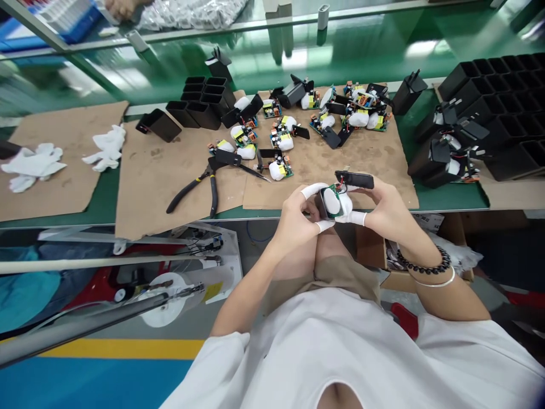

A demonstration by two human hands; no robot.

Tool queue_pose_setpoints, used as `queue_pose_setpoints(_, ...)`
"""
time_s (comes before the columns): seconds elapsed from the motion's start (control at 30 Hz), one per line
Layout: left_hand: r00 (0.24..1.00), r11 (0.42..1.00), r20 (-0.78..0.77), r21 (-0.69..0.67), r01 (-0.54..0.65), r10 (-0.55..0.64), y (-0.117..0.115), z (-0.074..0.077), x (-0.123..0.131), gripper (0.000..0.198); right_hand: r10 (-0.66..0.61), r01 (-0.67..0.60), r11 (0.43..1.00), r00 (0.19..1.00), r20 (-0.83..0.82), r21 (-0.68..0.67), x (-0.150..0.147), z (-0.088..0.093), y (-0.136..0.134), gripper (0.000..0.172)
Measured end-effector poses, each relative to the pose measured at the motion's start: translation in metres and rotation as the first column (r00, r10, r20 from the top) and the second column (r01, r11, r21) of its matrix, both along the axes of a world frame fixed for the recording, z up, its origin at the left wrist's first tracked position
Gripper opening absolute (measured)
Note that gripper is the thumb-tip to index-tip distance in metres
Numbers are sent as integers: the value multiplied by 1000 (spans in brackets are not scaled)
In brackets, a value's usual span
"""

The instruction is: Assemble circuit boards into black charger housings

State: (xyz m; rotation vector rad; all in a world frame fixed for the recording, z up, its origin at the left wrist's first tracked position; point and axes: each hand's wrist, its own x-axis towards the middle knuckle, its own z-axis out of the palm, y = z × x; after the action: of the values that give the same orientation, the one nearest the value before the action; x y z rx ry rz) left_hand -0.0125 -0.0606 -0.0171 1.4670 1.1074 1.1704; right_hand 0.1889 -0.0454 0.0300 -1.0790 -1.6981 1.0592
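A small assembly, with a green board and rounded white parts, is held just off the near edge of the desk. It is pinched from the left by the left hand and from the right by the right hand, white covers being worn on some fingertips. A black cap is attached to it by thin wires, beside the right hand's fingers. Beyond, similar circuit boards are scattered on a cardboard sheet. Pliers with black handles are laid to the left; farther left, white gloves are seen. Black cases are stacked in rows at the far right.
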Motion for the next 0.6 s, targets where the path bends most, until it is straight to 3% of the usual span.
queue_pose_setpoints(0.13, 999, 998, -19, 40, 48, -47, 14, 2, 3, 69, -24, 22, 999, 999, 45, 45, 2, 3, 8, 43)
queue_pose_setpoints(0.3, 996, 997, -46, 3, 79, -79, 25, -3, 0, 71, 31, -30, 991, 999, 8, -131, 6, -10, 13, 69)
queue_pose_setpoints(0.4, 996, 997, -47, -13, 79, -79, 23, -3, 1, 70, 32, -35, 987, 999, -22, -157, 8, -13, 2, 80)
queue_pose_setpoints(0.5, 1000, 1000, -9, 22, 3, -3, 11, 1, 6, 66, -136, 128, 989, 984, -111, -79, 3, -15, -19, 64)
queue_pose_setpoints(0.6, 988, 980, 38, 126, -153, 150, -1, 5, 13, 64, -247, 258, 966, 946, -211, 26, -6, -22, -39, 42)
